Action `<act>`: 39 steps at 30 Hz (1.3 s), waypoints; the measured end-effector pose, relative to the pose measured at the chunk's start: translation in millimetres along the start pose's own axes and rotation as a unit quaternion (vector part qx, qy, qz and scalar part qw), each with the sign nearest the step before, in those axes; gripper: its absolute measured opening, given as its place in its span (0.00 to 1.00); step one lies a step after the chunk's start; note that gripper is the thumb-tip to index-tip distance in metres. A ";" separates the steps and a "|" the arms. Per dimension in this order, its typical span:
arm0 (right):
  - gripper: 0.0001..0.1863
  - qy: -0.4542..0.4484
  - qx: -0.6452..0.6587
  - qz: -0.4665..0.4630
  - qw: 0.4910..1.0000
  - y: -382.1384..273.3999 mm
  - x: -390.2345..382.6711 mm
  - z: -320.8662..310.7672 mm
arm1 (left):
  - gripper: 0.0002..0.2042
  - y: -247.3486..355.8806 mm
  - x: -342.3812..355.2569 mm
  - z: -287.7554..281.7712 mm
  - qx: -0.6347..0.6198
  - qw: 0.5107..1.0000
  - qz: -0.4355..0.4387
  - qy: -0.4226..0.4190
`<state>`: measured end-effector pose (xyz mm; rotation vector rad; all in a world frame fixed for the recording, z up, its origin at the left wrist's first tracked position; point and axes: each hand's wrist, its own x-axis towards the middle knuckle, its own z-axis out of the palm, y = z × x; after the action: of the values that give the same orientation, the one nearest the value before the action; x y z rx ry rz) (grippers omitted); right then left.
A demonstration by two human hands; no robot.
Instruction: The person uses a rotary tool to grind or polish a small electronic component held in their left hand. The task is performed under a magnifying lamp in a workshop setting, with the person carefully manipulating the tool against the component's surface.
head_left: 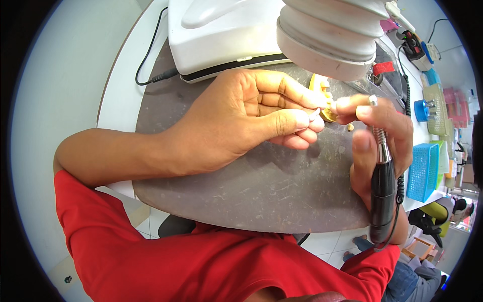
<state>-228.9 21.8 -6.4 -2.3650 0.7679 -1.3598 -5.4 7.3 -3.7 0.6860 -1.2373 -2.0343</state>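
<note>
Left hand (241, 121) is curled in a tight pinch, thumb against fingertips, holding a small yellow piece (327, 111) at mid-bench, just under the ribbed white hose (332, 35). The piece is mostly hidden by fingers; shape is unclear, looks like a small cast or moulded part.

Right hand (382, 136) is wrapped around a rotary handpiece (383, 171), black body, chrome neck, pen-style grip with the index finger extended toward the tip. The tip meets the yellow piece right where the two hands come together. I can't see the bur itself, it's covered by fingers.

Coiled black cord (402, 186) hangs off the handpiece tail over the bench edge. The hands work above a dark round work mat (261, 186). White machine housing (221, 35) sits behind the mat, with a black cable (151, 65) plugged into its side. A tiny yellow crumb (350, 128) lies on the mat near the right fingers. Blue mesh basket (422, 171) is off to the right.

My read: mid-grinding or trimming on the piece, tool engaged or about to be. The next move calls for a steady pinch, light tool pressure, and rotating the piece in small steps to expose a fresh edge. Fingertips are very close to the bur, so slip risk.
</note>
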 end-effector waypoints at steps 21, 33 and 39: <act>0.19 -0.029 0.044 0.085 0.995 -6.8 -4.5 15.1 | 0.08 -2.4 -3.1 2.0 0.033 0.999 0.023 0.005; 0.20 0.056 0.071 0.052 0.995 -1.5 -7.2 21.6 | 0.05 -6.8 -1.6 -0.5 0.058 0.998 0.037 0.007; 0.20 0.053 0.083 0.037 0.994 0.5 -6.7 22.0 | 0.06 -8.3 -1.4 -1.9 0.076 0.996 0.050 0.002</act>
<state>-212.7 25.3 -22.4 -2.1318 0.7323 -1.4690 -5.3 10.1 -11.9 0.6844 -1.4079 -1.8707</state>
